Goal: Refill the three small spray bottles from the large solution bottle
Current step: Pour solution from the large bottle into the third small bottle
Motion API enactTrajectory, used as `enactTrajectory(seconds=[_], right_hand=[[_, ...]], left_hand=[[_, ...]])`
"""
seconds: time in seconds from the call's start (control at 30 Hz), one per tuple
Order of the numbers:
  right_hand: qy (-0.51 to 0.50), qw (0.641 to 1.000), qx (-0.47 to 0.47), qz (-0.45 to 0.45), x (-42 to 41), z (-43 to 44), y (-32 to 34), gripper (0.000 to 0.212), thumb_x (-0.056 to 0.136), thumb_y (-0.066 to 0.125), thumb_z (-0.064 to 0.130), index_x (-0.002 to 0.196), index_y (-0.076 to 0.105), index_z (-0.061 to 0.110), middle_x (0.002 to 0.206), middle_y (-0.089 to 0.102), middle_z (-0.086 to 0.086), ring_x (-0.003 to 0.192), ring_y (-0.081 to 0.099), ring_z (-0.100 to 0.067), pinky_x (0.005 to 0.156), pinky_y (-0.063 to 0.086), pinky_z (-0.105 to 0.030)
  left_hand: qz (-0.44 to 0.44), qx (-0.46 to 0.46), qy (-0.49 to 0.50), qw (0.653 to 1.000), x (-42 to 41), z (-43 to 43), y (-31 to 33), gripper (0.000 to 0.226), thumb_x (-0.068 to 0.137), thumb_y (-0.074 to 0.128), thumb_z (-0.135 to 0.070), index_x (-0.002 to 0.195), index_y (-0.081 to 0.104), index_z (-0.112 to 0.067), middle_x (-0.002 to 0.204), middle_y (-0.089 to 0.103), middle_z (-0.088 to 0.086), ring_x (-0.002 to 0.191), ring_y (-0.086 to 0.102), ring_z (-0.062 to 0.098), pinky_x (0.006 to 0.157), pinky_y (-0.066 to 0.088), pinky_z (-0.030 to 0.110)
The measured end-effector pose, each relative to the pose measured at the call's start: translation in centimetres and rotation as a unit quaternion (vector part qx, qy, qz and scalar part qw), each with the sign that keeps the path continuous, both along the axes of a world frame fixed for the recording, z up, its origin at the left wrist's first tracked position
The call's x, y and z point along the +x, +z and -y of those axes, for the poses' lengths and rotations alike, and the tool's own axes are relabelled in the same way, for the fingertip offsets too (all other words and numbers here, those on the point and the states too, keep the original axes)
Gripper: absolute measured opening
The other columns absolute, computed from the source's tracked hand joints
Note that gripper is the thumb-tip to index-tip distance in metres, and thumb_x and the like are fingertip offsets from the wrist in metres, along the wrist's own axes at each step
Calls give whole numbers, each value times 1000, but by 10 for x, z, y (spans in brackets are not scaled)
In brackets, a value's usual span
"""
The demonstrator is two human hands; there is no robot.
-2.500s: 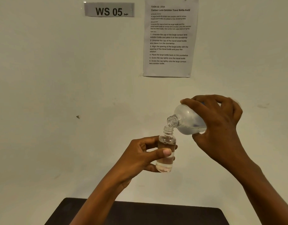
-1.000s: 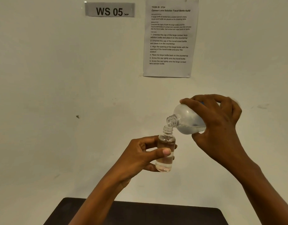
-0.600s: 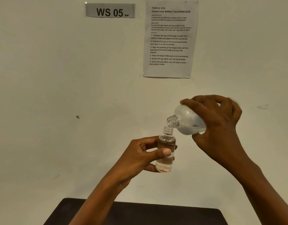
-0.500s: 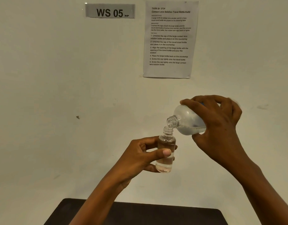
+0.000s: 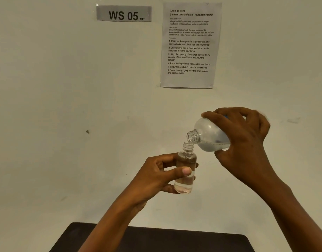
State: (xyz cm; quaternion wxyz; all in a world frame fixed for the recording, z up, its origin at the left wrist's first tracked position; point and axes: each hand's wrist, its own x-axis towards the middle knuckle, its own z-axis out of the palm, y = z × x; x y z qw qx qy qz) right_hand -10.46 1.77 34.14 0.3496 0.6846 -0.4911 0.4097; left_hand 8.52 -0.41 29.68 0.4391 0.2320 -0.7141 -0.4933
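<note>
My left hand (image 5: 156, 177) grips a small clear bottle (image 5: 186, 182) upright in mid-air, thumb across its front. The bottle has no cap and holds clear liquid up to about its shoulder. My right hand (image 5: 245, 142) holds the large translucent solution bottle (image 5: 209, 137) tilted down to the left, fingers curled over its top and thumb under it. The large bottle's open neck sits just above and touching the small bottle's mouth. Some liquid lies in the large bottle's lower side. No other small bottles or caps are in view.
A dark tabletop (image 5: 156, 239) shows only at the bottom edge, below both forearms. Behind is a plain pale wall with a "WS 05" sign (image 5: 124, 14) and a printed task sheet (image 5: 190, 45).
Both hands and bottles stay almost still. The camera view has tipped very slightly, so the wall sign and sheet sit a little lower in the frame.
</note>
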Motion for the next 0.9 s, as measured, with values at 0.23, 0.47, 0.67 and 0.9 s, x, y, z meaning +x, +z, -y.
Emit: enactTrajectory(seconds=[0.23,0.47,0.67,0.9], right_hand=[[-1,1000,-1,-1,0,-1,1,86,50,80,-2,120,44,32,117,56,-3,114,32,-24,94,15,-31],[2,1000,-3,-3,1,-2,1,84,50,79,-1,120,45,31,116,57,-3,113,32,-24,94,14,-31],[2,1000,-2,-2,1,-1,0,82,50,81,0,119,48,29,116,57,-4,113,32,-24,93,15,-31],[4,1000,2,5,0,1,-1,83,51,81,0,120,47,30,117,57,-4,113,31,-24,92,16,-30]], left_hand=[[0,-4,3,1000,1,-1,1,32,68,64,-33,100,63,-35,96,73,-15,88,72,13,64,57,24],[0,0,2,1000,1,-1,0,32,69,64,-32,102,63,-33,100,73,-12,89,72,14,65,57,25],[-3,2,-1,1000,2,-1,0,33,69,65,-31,102,64,-32,102,73,-9,90,72,16,67,58,27],[-1,2,1,1000,2,0,0,32,69,64,-31,102,63,-33,101,73,-12,90,72,14,65,58,26]])
